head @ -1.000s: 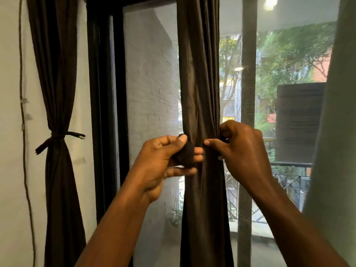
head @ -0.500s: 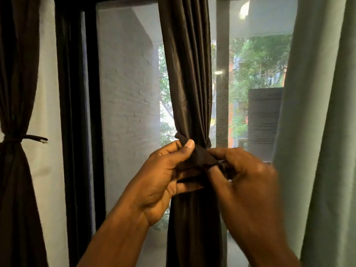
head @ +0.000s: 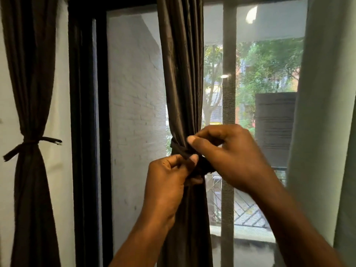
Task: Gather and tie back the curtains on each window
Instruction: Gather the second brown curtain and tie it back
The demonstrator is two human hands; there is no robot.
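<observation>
1. Left curtain (head: 28, 170): already tied.
2. Middle curtain (head: 183, 83): gathered; my left hand (head: 167, 182) and right hand (head: 231, 155) both pinch its tie band (head: 178, 148), knot unfinished.
3. Pale right curtain (head: 327, 132): loose, remaining.

Window frame (head: 84, 132) — black, upright, set in a pale wall (head: 61, 93). Against the wall: dark curtain (head: 30, 74), cinched by a tie (head: 30, 142). Against the glass: second dark curtain (head: 183, 74) — gathered, banded by a dark strip (head: 177, 148).
</observation>
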